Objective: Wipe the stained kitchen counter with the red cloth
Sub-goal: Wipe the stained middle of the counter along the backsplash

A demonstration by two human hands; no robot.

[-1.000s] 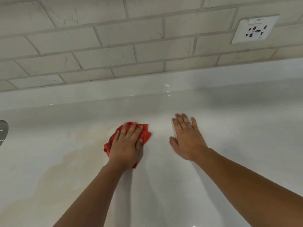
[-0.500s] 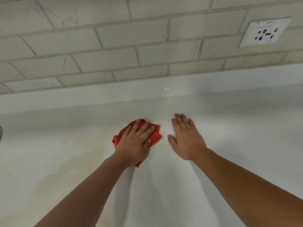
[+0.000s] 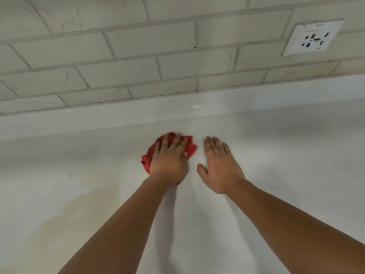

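A bunched red cloth (image 3: 151, 154) lies on the white kitchen counter (image 3: 286, 159). My left hand (image 3: 169, 159) presses flat on top of the cloth, fingers spread, covering most of it. My right hand (image 3: 219, 167) rests palm down on the bare counter just right of the cloth, holding nothing. A pale yellow-brown stain (image 3: 79, 204) spreads over the counter to the left of my left forearm.
A low white upstand (image 3: 98, 117) runs along the back of the counter under a wall of grey-white brick tiles (image 3: 118, 56). A white wall socket (image 3: 314, 37) sits on the tiles at the upper right.
My left hand has slid the red cloth to the right and away from me, closer to my right hand. My right hand has stayed in place.
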